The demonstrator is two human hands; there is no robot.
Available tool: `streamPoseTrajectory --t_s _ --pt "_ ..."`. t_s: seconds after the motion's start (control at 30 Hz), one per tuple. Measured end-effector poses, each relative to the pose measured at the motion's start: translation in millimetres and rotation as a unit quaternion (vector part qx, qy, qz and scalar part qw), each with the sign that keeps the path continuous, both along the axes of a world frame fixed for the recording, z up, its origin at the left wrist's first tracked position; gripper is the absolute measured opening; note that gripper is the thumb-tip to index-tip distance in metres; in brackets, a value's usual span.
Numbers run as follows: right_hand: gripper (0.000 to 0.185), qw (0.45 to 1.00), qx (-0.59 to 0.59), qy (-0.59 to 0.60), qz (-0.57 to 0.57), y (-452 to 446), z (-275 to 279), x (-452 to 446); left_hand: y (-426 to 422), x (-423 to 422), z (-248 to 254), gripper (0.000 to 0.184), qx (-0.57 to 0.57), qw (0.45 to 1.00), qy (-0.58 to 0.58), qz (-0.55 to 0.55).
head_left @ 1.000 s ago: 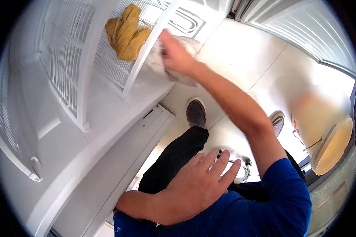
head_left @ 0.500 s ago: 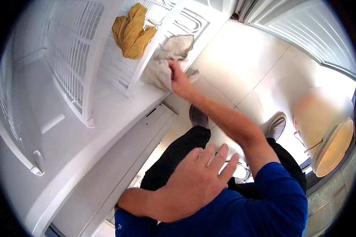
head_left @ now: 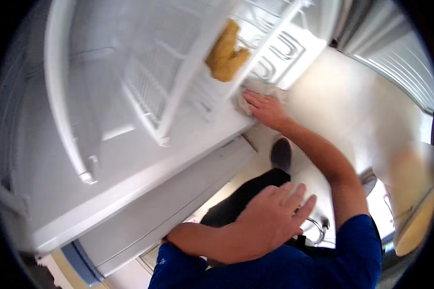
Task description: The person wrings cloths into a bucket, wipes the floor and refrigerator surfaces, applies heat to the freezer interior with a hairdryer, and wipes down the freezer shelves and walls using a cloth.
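Pale floor point(head_left: 342, 89) bg; R hand point(head_left: 269, 111) flat on beige cloth point(head_left: 271, 89), L hand point(head_left: 274, 219) splayed.

"Where is the camera set?"

"On my head, looking forward and steeply down: my bare left hand point(head_left: 272, 219) is close to the lens, my bare right hand point(head_left: 269, 111) farther out, and a blue fabric shirt point(head_left: 284, 267) runs along the bottom edge."

"And which way does it face?"

"Toward a white, hard-walled cabinet with slatted wire shelves point(head_left: 135, 166), slanting across the left of the frame; a pale, smooth floor point(head_left: 335, 91) shows at right. The wide, rounded view darkens to black at its corners."
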State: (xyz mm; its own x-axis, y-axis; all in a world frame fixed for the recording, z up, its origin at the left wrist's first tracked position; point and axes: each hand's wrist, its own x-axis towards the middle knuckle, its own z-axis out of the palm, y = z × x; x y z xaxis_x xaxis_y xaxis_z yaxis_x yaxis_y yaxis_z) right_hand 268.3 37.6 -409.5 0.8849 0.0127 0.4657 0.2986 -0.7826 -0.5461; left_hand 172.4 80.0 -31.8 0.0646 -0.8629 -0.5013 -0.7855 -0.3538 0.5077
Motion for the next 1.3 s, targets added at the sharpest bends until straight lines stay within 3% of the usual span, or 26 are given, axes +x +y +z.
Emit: streamPoseTrajectory --t_s 0.03,0.1,0.23,0.27,0.33,0.4,0.47,0.53,0.57,0.6,0.63,0.67,0.73,0.8,1.0,1.03,1.1,1.13,1.17,1.2,1.23,1.3 --pt "0.035 0.998 -0.046 0.036 0.019 -13.0 11.6 -2.5 2.2 1.5 -0.9 0.068 -0.009 1.000 -0.001 0.007" --pt "0.029 0.997 -0.042 0.036 -0.045 -27.5 4.1 9.8 6.7 7.9 -3.6 0.070 -0.020 0.999 0.000 0.027" --pt "0.041 0.987 0.030 0.033 -0.157 -115.4 -9.6 27.2 14.0 10.3 -5.4 0.074 0.002 0.999 0.006 0.040" --pt "0.047 0.982 -0.059 0.004 -0.179 -145.6 1.6 26.8 15.3 8.4 -7.5 0.074 0.002 0.999 0.002 0.042" --pt "0.053 0.964 -0.050 0.038 -0.259 -180.7 15.9 32.2 18.0 4.3 -12.6 0.074 -0.006 0.999 0.027 0.033" --pt "0.048 0.951 -0.050 0.029 -0.304 -182.6 35.7 34.3 19.9 6.6 -10.5 0.073 -0.014 1.000 0.013 0.022" --pt "0.044 0.927 -0.005 -0.027 -0.375 -147.4 19.1 39.3 14.6 8.4 -10.9 0.073 0.010 1.000 0.010 0.021" --pt "0.038 0.943 0.060 -0.007 -0.328 -90.5 17.0 28.7 11.5 8.0 -12.1 0.074 0.004 0.999 0.014 0.031" --pt "0.030 0.935 0.240 0.036 -0.258 -54.9 3.0 22.0 12.7 7.9 -12.0 0.074 -0.003 0.999 0.025 0.035" --pt "0.024 0.944 0.085 0.298 -0.112 -35.5 39.4 16.8 14.0 5.8 -12.2 0.074 0.002 0.999 0.019 0.035" --pt "0.019 0.995 0.041 0.075 -0.047 5.5 -12.3 -4.3 14.7 3.6 -14.1 0.074 -0.005 1.000 0.016 0.026" --pt "0.018 0.994 0.071 0.048 -0.069 19.3 21.0 -22.1 14.7 2.2 -14.3 0.074 -0.014 1.000 0.014 0.017" --pt "0.019 0.989 0.134 0.066 -0.019 12.6 16.1 -15.7 12.9 3.5 -10.8 0.075 0.007 1.000 0.018 0.011" --pt "0.025 0.999 -0.014 0.015 0.043 -36.8 -13.1 -18.5 9.3 3.1 -16.9 0.075 0.004 0.997 0.073 -0.019" --pt "0.032 0.958 -0.118 0.075 -0.248 -203.6 39.8 60.0 -4.4 12.3 -9.3 0.073 0.057 0.995 0.063 -0.042" --pt "0.032 0.964 -0.091 0.046 -0.247 -185.5 57.1 68.9 -1.5 8.2 -3.7 0.073 0.053 0.997 0.042 -0.029" --pt "0.037 0.962 0.025 0.030 -0.271 -112.4 32.4 82.0 19.5 1.9 2.7 0.073 0.048 0.998 -0.008 0.037" --pt "0.037 0.970 0.068 0.075 -0.220 -88.9 25.8 69.0 18.1 -2.9 2.8 0.073 0.061 0.997 0.011 0.049" --pt "0.037 0.974 0.074 0.035 -0.211 -75.8 11.8 45.1 13.4 -4.5 -1.7 0.072 0.048 0.998 0.007 0.045" --pt "0.040 0.981 0.051 0.072 -0.174 -83.9 30.8 16.2 8.3 -6.3 -8.5 0.071 0.025 0.999 0.010 0.023" --pt "0.042 0.977 -0.041 0.115 -0.173 -75.5 41.4 13.8 18.9 9.6 -14.4 0.071 0.031 0.999 0.004 0.022" --pt "0.044 0.980 -0.052 0.108 -0.160 -71.8 25.5 26.6 11.6 30.8 -26.9 0.069 0.016 0.999 0.024 0.021"
